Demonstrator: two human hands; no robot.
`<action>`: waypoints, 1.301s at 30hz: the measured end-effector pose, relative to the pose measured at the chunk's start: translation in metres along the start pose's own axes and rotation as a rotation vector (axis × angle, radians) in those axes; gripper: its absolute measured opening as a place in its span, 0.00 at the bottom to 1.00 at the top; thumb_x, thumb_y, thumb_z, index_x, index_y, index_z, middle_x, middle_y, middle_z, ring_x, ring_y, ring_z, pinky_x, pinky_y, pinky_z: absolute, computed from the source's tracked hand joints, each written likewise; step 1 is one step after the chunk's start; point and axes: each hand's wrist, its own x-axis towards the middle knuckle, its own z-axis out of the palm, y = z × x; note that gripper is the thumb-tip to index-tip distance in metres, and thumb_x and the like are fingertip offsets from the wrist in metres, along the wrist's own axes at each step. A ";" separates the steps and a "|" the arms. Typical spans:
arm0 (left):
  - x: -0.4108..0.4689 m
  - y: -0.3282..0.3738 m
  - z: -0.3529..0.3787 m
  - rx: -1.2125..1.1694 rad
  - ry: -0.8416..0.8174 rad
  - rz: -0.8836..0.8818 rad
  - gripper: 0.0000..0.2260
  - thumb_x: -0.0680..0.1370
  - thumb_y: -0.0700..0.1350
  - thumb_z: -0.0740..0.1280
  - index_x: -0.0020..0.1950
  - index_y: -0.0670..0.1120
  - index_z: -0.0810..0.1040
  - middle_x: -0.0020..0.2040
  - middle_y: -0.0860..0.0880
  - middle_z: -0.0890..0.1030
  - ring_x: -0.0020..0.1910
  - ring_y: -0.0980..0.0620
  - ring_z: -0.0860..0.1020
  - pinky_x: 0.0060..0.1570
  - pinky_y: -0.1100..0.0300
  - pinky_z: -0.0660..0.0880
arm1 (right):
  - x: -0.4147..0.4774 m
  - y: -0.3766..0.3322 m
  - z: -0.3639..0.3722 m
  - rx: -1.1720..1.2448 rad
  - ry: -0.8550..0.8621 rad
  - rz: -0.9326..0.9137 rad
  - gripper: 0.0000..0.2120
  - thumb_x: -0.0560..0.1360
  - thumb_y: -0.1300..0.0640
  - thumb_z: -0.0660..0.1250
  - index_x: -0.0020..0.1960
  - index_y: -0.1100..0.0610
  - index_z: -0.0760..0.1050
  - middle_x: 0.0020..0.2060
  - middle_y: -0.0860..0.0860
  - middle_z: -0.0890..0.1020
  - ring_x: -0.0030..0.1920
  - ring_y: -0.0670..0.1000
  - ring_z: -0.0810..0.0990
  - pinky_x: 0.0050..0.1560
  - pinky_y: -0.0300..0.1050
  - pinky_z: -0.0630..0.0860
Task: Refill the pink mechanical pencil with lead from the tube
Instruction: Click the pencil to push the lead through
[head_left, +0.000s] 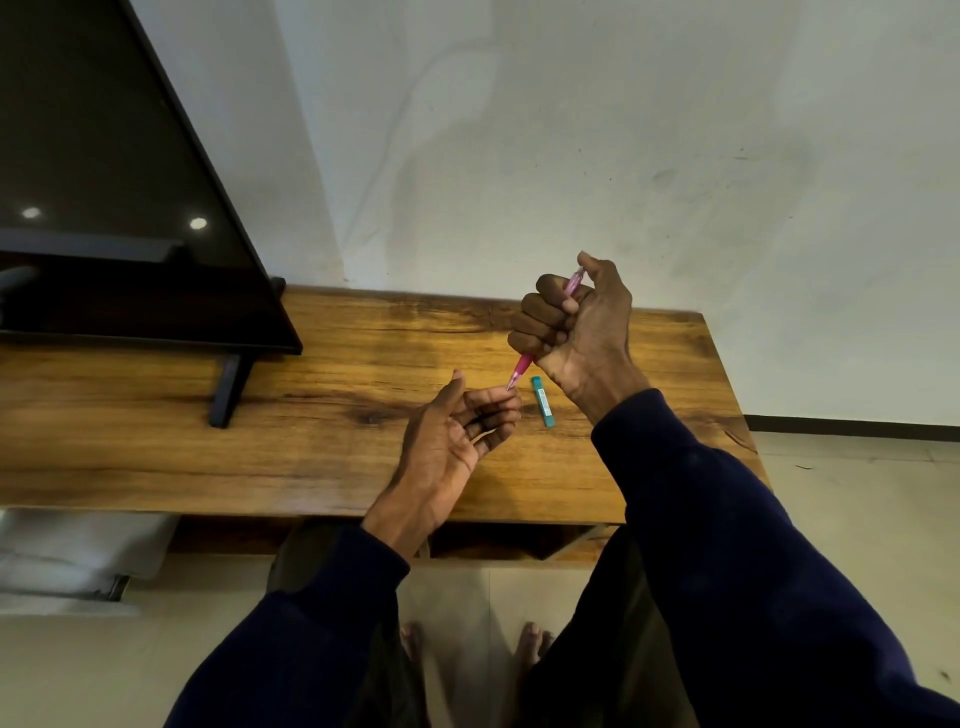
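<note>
My right hand (576, 322) is closed in a fist around the pink mechanical pencil (521, 370), thumb on its top end, tip pointing down and left. The pencil's tip sits just above the fingertips of my left hand (457, 431), which is held palm up with its fingers curled loosely and nothing visible in it. The teal lead tube (542, 401) lies flat on the wooden table (311, 415), just right of the pencil tip and below my right hand. Whether the tube is capped I cannot tell.
A black flat screen (119, 208) on a dark stand (228, 384) occupies the table's left side. A white wall rises behind the table. The table's right edge is near my right forearm. My bare feet show on the tiled floor below.
</note>
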 end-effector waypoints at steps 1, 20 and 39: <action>0.000 0.000 0.000 -0.003 -0.001 0.000 0.22 0.85 0.52 0.60 0.56 0.34 0.83 0.51 0.38 0.87 0.46 0.49 0.86 0.50 0.57 0.82 | 0.001 0.000 -0.001 0.005 0.008 -0.001 0.26 0.80 0.43 0.52 0.25 0.53 0.60 0.21 0.46 0.55 0.23 0.46 0.52 0.27 0.39 0.51; 0.002 -0.003 -0.001 -0.009 -0.012 0.006 0.22 0.85 0.52 0.60 0.59 0.34 0.82 0.52 0.38 0.87 0.47 0.49 0.86 0.51 0.57 0.82 | -0.003 -0.001 0.001 -0.021 -0.015 -0.017 0.27 0.80 0.39 0.52 0.27 0.53 0.58 0.24 0.47 0.52 0.25 0.47 0.50 0.28 0.41 0.51; 0.004 -0.006 -0.003 0.009 -0.002 -0.011 0.23 0.86 0.54 0.60 0.62 0.35 0.82 0.58 0.38 0.86 0.51 0.49 0.86 0.52 0.58 0.82 | -0.004 0.005 0.012 -0.257 -0.057 -0.135 0.27 0.83 0.46 0.49 0.27 0.54 0.59 0.20 0.46 0.57 0.23 0.47 0.51 0.27 0.38 0.50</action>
